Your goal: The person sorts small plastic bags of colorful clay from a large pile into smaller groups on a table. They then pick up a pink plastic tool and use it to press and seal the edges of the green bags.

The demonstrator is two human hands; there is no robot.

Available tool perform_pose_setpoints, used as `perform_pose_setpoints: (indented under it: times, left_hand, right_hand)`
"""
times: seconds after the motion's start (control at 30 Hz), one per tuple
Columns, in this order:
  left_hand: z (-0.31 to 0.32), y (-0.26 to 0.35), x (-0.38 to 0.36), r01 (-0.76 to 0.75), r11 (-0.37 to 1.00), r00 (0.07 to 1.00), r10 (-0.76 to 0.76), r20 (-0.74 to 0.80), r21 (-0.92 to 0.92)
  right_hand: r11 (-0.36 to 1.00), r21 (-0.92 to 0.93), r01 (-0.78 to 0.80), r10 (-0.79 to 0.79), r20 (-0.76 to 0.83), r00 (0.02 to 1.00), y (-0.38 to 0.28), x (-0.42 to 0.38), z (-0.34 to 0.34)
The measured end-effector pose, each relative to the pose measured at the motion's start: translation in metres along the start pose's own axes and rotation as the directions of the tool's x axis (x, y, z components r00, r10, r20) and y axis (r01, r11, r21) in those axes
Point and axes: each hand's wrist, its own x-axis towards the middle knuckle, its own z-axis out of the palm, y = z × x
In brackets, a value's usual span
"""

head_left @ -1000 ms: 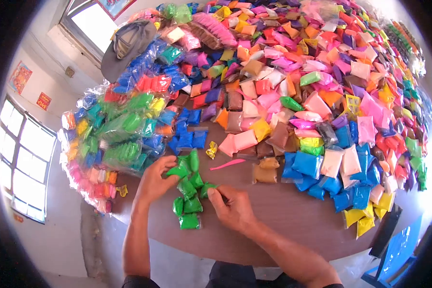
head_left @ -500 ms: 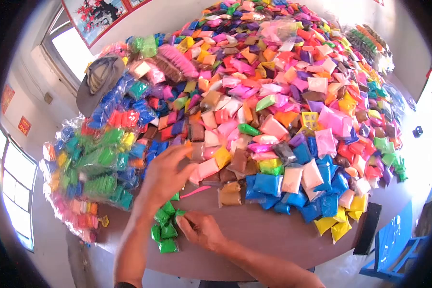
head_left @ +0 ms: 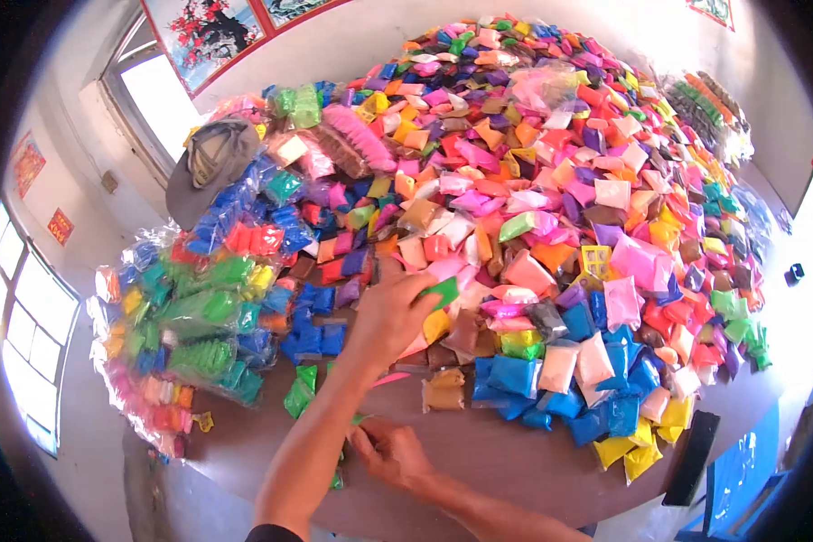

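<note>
Left hand (head_left: 390, 312) pinches a green packet (head_left: 443, 291) over the near-left pile (head_left: 533, 172), right hand (head_left: 394, 454) apart at near table (head_left: 524, 456), can't tell its grip; loose pinch could drop green among mixed colours.

Place: we see an indoor room resembling a small packing workshop; whether it adjoins a home, we cannot tell.
Heap: small coloured packets (head_left: 492, 158) cover most of the desk (head_left: 515, 465), in a quantity we associate with stock rather than household use.
Bagged goods: at the left we find larger clear bags (head_left: 210, 303), each gathering many packets.
Walls: plain and pale (head_left: 68, 135), they carry framed pictures (head_left: 212, 36) and a small red poster (head_left: 60, 227), homely touches to our eye.
Window: a many-paned window (head_left: 38, 339) glows brightly at the left.
Personal item: we note a grey cap (head_left: 210, 167) beside the bags.
</note>
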Motion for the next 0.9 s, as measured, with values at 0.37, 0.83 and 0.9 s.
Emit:
perform_pose_setpoints:
  times: [0.37, 0.83, 0.9]
  left_hand:
    - [-0.140, -0.049, -0.169, 0.543, 0.838, 0.793, -0.531, 0.297, 0.049]
    - [-0.115, -0.064, -0.090, 0.310, 0.949, 0.939, -0.314, 0.137, 0.048]
    - [-0.104, -0.064, -0.087, 0.323, 0.944, 0.929, -0.330, 0.167, 0.067]
  right_hand:
    - [0.989, -0.125, 0.075, -0.081, -0.044, 0.996, -0.003, -0.001, 0.006]
    - [0.985, -0.133, 0.111, -0.108, 0.033, 0.994, 0.007, -0.003, 0.002]
    - [0.973, -0.175, 0.150, -0.148, 0.025, 0.989, 0.006, -0.002, 0.001]
